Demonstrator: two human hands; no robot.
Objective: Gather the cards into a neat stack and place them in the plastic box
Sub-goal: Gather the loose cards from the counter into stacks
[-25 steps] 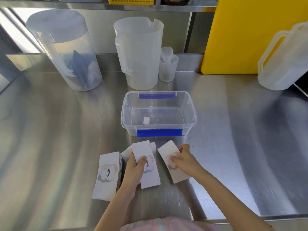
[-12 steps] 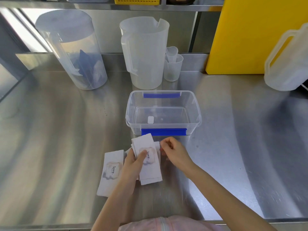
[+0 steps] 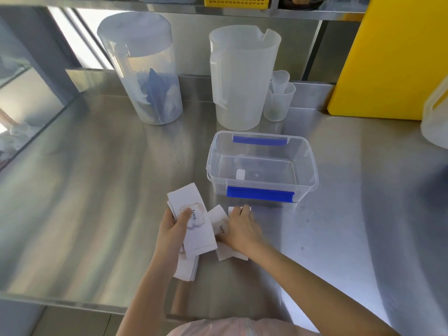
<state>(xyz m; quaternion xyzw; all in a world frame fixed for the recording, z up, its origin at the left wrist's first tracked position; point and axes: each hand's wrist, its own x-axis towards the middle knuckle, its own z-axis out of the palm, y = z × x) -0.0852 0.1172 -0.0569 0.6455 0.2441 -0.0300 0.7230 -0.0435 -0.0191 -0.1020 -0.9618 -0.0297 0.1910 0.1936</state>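
Observation:
White cards printed "love." lie on the steel counter (image 3: 97,190) in front of me. My left hand (image 3: 173,230) grips a small stack of cards (image 3: 196,224), thumb on the top card, lifted over another pile (image 3: 186,267) lying beneath it. My right hand (image 3: 242,229) rests palm down on a few loose cards (image 3: 219,223) to the right, fingertips on a card edge near the box. The clear plastic box (image 3: 312,166) with blue clips stands open just beyond, holding only a small white piece.
Behind the box stand a lidded clear pitcher (image 3: 143,69) with blue contents, an open frosted pitcher (image 3: 242,78) and small nested cups (image 3: 278,98). A yellow board (image 3: 392,57) leans at back right, beside another jug (image 3: 436,117). The counter's front edge lies close to me.
My left hand has raised its stack of cards and shifted left over the lying pile. My right hand has come down flat on the loose cards beside it.

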